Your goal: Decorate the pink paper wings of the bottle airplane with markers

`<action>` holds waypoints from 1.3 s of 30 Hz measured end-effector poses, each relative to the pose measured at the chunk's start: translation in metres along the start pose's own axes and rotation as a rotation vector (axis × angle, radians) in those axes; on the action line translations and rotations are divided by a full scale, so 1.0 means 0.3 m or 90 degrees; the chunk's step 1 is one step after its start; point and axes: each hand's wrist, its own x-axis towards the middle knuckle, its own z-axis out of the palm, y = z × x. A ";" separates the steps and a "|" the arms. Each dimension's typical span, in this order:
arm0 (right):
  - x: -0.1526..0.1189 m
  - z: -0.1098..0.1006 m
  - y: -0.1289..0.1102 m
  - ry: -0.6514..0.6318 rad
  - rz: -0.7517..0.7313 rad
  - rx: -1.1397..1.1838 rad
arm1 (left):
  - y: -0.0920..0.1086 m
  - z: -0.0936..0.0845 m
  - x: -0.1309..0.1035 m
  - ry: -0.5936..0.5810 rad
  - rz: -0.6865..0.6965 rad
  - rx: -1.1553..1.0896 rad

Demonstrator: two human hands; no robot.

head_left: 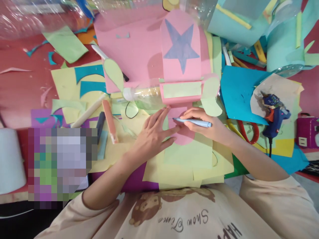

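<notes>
My right hand [201, 124] holds a light blue pen [199, 122], its tip at a pink paper piece [184, 137] with a rounded lower end. Spread beside it, my left hand [156, 131] rests on the papers, its fingertips touching the pink piece. Pale green paper [188, 157] lies beneath. Just above my hands is a clear bottle [147, 95] on its side, with a pink band and a pale green strip [181, 89] across it. A pink shape with a purple-blue star [181, 46] stretches above that.
A blue glue gun [275, 122] and red-handled scissors [249, 132] lie at the right, near a turquoise-covered bottle [285, 43]. An orange cutter [109, 121] and dark marker [101, 127] are left. A white roll [11, 161] stands far left. Paper scraps cover the red table.
</notes>
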 end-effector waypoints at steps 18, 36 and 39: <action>-0.022 -0.011 0.009 0.071 0.018 -0.011 | -0.005 -0.005 0.000 -0.006 0.006 -0.001; -0.030 -0.039 -0.024 0.107 0.058 -0.101 | -0.006 -0.002 -0.002 -0.009 0.004 0.014; -0.029 -0.038 -0.028 0.128 0.045 -0.122 | -0.008 -0.002 -0.003 -0.010 0.004 0.010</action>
